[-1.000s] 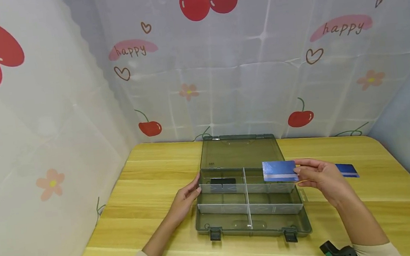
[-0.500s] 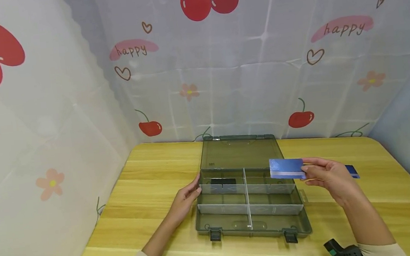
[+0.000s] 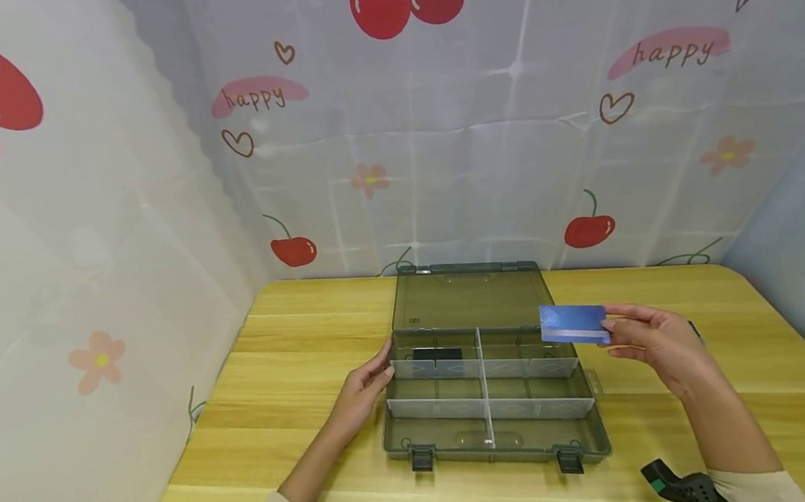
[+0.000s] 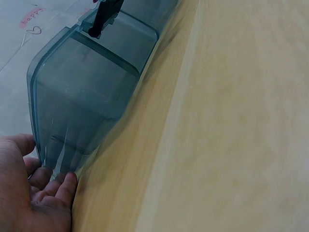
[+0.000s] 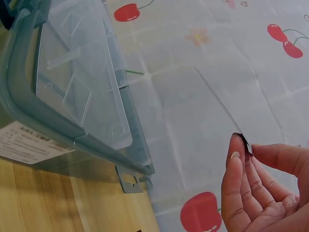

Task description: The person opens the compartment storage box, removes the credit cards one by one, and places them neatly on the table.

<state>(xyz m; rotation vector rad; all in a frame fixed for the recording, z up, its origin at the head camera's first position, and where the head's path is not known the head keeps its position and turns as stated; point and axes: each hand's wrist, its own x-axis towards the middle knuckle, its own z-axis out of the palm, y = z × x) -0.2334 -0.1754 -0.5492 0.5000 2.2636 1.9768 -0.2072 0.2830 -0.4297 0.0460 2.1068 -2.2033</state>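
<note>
Just off the back right corner of the divided case [image 3: 494,457], my right hand [image 3: 671,349] pinches a blue card [image 3: 574,324] by its right end, thumb against fingertips. A pale stripe runs along the card; from the right wrist it shows nearly edge-on and apart from the case. At the case's left wall, my left hand [image 3: 360,400] touches the plastic with loosely bent fingers and takes hold of no separate item. The lid [image 3: 472,297] is laid back behind the case's six compartments, parted by pale dividers [image 3: 439,407]. In the case's back left compartment sits a black item [image 3: 437,354]; what it is I cannot tell. On the table [image 3: 306,318], to the case's right, a dark blue edge [image 3: 696,330] peeks from behind my right hand. Two dark latches [image 3: 422,457] hang at the case's front. Behind the case rises a cherry-patterned backdrop [image 3: 451,156].
</note>
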